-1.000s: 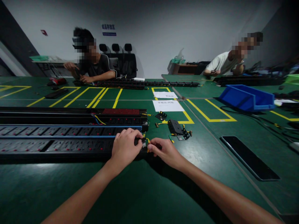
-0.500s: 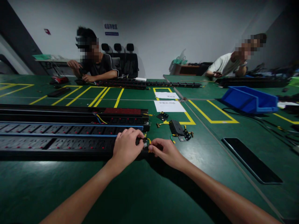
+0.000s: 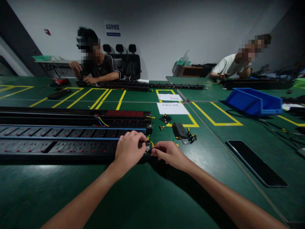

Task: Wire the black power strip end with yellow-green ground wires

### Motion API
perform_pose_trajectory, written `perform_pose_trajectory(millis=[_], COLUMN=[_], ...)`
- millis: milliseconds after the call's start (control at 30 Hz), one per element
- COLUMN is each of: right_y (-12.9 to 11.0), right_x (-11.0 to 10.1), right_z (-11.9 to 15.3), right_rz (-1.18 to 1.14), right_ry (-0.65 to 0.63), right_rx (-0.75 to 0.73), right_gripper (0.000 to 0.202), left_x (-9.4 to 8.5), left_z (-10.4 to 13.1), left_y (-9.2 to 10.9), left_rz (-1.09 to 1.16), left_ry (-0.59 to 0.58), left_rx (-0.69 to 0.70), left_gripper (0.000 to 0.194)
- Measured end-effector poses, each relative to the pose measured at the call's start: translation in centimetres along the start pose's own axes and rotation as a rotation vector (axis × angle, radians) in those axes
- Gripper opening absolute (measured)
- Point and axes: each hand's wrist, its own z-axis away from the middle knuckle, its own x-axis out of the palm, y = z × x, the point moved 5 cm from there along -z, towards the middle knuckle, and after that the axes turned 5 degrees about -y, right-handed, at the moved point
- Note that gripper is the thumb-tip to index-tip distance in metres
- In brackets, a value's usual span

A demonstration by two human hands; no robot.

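Observation:
A long black power strip [image 3: 78, 147] with a row of sockets lies nearest to me on the green table. My left hand [image 3: 130, 148] is closed over its right end, thumb and fingers gripping the strip there. At that end a short yellow wire [image 3: 152, 145] sticks out. My right hand [image 3: 170, 154] pinches at this wire with thumb and forefinger, just right of the strip's end. The fingertips hide the wire's tip. Right behind the near strip lies a second socket strip [image 3: 71, 132] with blue edges.
A black module with wires [image 3: 179, 131] and a small black bracket [image 3: 166, 118] lie beyond my right hand. Farther right are a phone [image 3: 256, 163] and a blue bin [image 3: 254, 101]. White paper labels [image 3: 172, 108] lie behind. Two people sit across the table.
My hands stay at the strip's end with almost no movement. Across the table, the left person's raised hand has shifted slightly.

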Motion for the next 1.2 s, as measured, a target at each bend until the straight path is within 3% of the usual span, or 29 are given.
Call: perform_pose_trajectory(millis=[367, 700, 900, 1200], right_y=[0.4, -1.1, -0.5, 0.1], right_x=[0.1, -0.3, -0.1, 0.4], right_z=[0.0, 0.5, 0.3, -0.2], right_rz=[-0.042, 0.085, 0.066, -0.113], right_ry=[0.029, 0.05, 0.087, 0.077], right_rx=[0.062, -0.099, -0.057, 0.091], right_gripper=[0.023, 0.014, 0.019, 0.011], left_x=[0.0, -0.1, 0.0, -0.1], left_z=[-0.1, 0.0, 0.0, 0.1], left_y=[0.0, -0.1, 0.0, 0.1], left_rz=[-0.002, 0.01, 0.007, 0.007], left_ry=[-0.002, 0.011, 0.008, 0.017], left_rx=[-0.003, 0.002, 0.0, 0.053], left_gripper=[0.012, 0.011, 0.011, 0.01])
